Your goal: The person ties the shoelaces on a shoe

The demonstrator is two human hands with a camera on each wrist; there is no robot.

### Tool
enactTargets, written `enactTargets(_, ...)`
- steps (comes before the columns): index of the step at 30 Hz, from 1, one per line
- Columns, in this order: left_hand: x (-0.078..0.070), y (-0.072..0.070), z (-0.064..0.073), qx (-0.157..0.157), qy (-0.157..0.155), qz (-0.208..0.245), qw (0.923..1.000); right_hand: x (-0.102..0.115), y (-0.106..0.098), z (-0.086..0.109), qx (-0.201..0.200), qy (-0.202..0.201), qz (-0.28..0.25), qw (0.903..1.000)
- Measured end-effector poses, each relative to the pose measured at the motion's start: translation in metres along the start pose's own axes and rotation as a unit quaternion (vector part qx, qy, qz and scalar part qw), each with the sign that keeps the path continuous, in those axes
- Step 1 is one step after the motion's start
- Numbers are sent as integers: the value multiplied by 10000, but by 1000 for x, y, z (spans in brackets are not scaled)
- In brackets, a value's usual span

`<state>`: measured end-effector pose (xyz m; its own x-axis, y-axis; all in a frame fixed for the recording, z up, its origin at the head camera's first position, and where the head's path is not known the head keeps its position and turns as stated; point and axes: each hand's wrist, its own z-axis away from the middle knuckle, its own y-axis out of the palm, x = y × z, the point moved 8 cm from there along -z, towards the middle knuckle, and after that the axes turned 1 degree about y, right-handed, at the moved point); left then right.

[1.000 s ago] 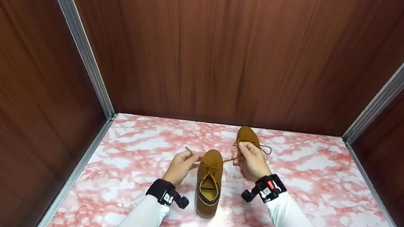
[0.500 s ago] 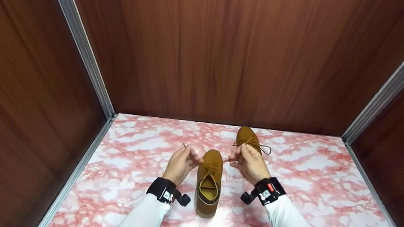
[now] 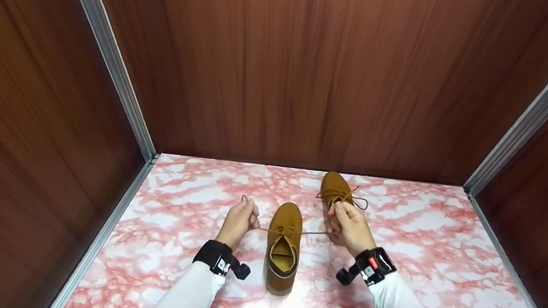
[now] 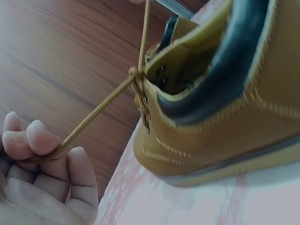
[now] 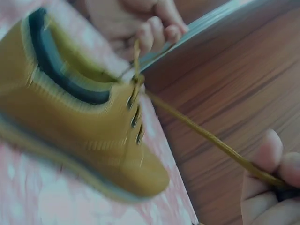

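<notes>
A tan lace-up shoe [image 3: 289, 217] stands upright on the table between my hands, toe pointing away. My left hand [image 3: 238, 223] grips one end of its shoelace [image 4: 101, 108] out to the left. On the other side my right hand [image 3: 349, 225] pinches the opposite lace end [image 5: 201, 133], its tip sticking up past the fingers. Both strands run nearly straight from a crossing knot [image 4: 136, 72] at the top of the eyelets. The second tan shoe [image 3: 335, 181] lies behind my right hand, which hides its heel part.
The red-and-white marbled tabletop [image 3: 172, 244] is enclosed by a brown wood-grain back panel [image 3: 281, 75] and side panels, joined by grey metal posts [image 3: 114, 55]. A loose lace loop [image 3: 361, 202] sticks out from the second shoe's right side.
My hands have moved apart and slightly toward me, drawing the two lace ends outward. The lace crossing has shifted from over the toe back to the eyelets. Both shoes stay put.
</notes>
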<state>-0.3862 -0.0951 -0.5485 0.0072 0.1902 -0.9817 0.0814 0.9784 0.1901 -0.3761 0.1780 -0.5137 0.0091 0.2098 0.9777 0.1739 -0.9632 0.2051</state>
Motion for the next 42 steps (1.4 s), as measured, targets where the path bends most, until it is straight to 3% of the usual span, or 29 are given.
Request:
enactTargets(3, 0, -2, 0, -12, 76, -475, 9988, 5, -5, 3, -173, -280, 910, 9953)
enactTargets(7, -2, -4, 0, -16, 267, -1120, 9933, 17, -8, 8, -516, -861, 2177, 9708)
enactTargets(10, -2, -5, 0, -55, 333, -1375, 9899, 21, -13, 11, -787, -1046, 2631, 9559)
enactTargets(17, 2, -12, 1, -159, 316, -1600, 9865, 14, -28, 14, -857, -1067, 2673, 9538)
enactTargets(22, 7, -19, 2, -321, 179, -1469, 9885, 10, -40, 19, -1085, -901, 2732, 9516)
enactTargets(35, 16, -24, 3, -328, 104, -1240, 9917, 1, -56, 25, -1297, -638, 2026, 9685)
enactTargets(42, 19, -26, 4, -349, 54, -1375, 9899, -9, -69, 27, -1470, -471, 1974, 9681)
